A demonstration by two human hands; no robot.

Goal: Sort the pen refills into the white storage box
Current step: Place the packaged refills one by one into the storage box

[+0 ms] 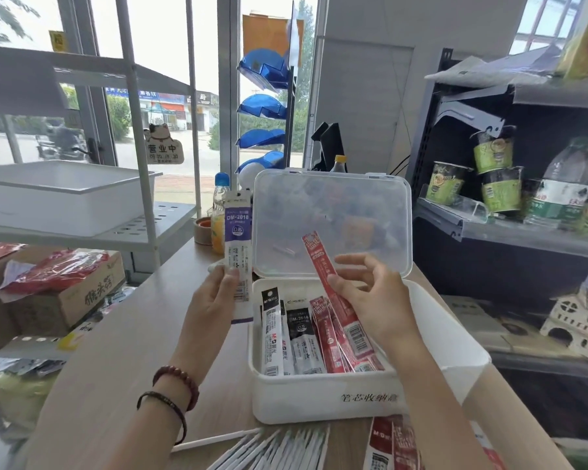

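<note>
My left hand [214,293] pinches a purple refill pack [237,239] upright at frame centre; my right hand [370,293] holds a red refill pack [323,266] tilted above the white storage box [323,398], lower centre.

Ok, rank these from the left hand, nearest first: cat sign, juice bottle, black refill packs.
1. Black refill packs, in the white box just right of the left hand.
2. Juice bottle, behind on the counter.
3. Cat sign, at the window.
</note>
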